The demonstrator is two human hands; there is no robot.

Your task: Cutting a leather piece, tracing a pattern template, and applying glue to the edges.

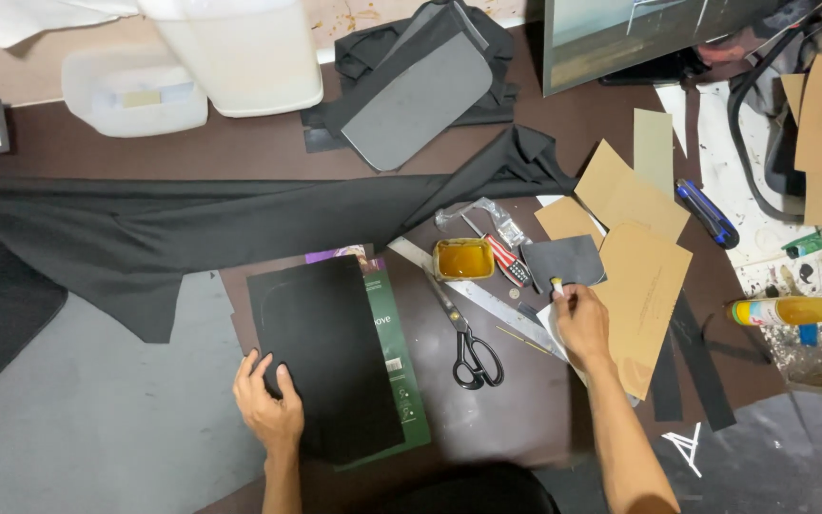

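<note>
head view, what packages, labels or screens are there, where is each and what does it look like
Green printed card: flat under the black sheet that the left hand presses.
Glue bottle: lying at right edge, yellow, teal cap.
White tub: top left, pale label strip.
Screen: top right, tilted, grey picture.

Blacks, browns and one spot of amber on our bench

We see a plain black sheet over a dark green printed card, black-handled scissors, amber glue in a small tin, tan cardboard pieces, a blue utility knife, plain black fabric and a grey panel.
</note>
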